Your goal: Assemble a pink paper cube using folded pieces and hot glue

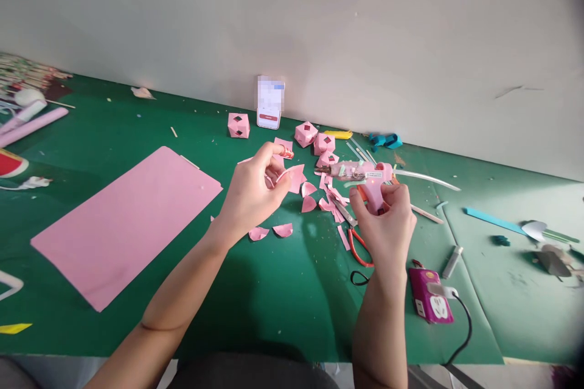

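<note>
Head view:

1. Leftmost of what catches my eye, a pink sheet (128, 225) lies flat on the green worktop (278, 292), its long axis slanting from the near left to the far right.
2. Next comes a pink paper box (238, 126) near the wall, just left of an upright phone (270, 103).
3. Then the left hand (253, 188), raised above the worktop, its grip pinching a pink paper piece (295, 177) between thumb and fingers; the piece sticks out to the right.
4. Facing it, slightly apart, is the glue gun (356, 171), held up in the air. Its long axis runs nearly level, nozzle pointing left at the paper, clear glue stick (429, 177) trailing out behind to the right.
5. Beneath the gun lie scissors (347, 216), blades aimed away and leftward, red handles nearer the person.
6. The right hand (387, 219) has its grip closed around the gun's handle, which hangs downward.
7. Farther right sits a purple box (422, 292) with a black cable.
</note>
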